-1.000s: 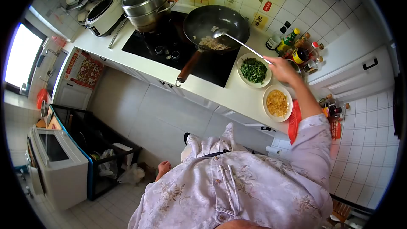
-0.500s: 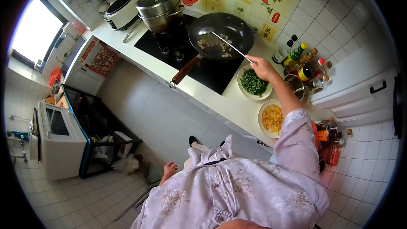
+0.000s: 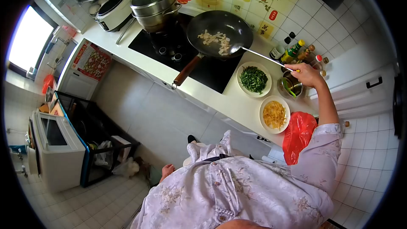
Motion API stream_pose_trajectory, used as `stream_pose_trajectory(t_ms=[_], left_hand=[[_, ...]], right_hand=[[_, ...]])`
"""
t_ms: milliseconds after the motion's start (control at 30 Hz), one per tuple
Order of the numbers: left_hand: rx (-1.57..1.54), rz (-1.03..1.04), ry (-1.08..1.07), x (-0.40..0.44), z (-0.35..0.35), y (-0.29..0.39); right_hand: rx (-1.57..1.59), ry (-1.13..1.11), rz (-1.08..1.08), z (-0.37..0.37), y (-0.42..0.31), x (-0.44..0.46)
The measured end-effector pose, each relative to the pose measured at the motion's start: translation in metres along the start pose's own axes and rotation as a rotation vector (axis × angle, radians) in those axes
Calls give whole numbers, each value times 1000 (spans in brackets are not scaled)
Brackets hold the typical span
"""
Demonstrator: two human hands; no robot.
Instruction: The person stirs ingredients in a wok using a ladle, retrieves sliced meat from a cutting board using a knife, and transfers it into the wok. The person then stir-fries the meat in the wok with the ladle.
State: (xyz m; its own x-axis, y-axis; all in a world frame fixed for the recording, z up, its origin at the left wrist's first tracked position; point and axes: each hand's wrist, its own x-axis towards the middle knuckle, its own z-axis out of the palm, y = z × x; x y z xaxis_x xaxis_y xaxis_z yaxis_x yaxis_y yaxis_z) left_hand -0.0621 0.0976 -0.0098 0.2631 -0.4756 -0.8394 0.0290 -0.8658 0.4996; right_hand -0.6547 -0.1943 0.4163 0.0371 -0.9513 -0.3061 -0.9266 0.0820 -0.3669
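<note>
My right hand (image 3: 303, 74) is closed round the yellow-tipped handle end of a long metal ladle (image 3: 267, 58). The ladle's head rests inside the black wok (image 3: 237, 29), at its right side, touching pale sliced pieces (image 3: 214, 40) that look like meat. Under my forearm stands a metal pot (image 3: 283, 88) with something green in it. A plate of chopped green vegetables (image 3: 253, 79) and a plate of yellow shreds (image 3: 274, 115) sit between the wok and me. My left hand (image 3: 168, 170) hangs low at my side, its fingers curled in with nothing seen in them.
A lidded steamer pot (image 3: 153, 10) is on the black cooktop (image 3: 148, 51), left of the wok, whose wooden handle (image 3: 186, 71) juts past the counter edge. Several sauce bottles (image 3: 292, 51) line the wall. A red plastic bag (image 3: 297, 133) hangs at the counter's near end.
My right hand has swung right and toward me, drawing the ladle's head from the wok's left part to its right side. The pale slices have shifted inside the wok. My head view moved slightly.
</note>
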Motion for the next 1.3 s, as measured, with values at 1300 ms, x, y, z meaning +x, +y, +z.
stream_pose_trajectory(t_ms=[1300], left_hand=[[186,52,-2,8,8,67]], right_hand=[[278,299,19,129,-32,131]])
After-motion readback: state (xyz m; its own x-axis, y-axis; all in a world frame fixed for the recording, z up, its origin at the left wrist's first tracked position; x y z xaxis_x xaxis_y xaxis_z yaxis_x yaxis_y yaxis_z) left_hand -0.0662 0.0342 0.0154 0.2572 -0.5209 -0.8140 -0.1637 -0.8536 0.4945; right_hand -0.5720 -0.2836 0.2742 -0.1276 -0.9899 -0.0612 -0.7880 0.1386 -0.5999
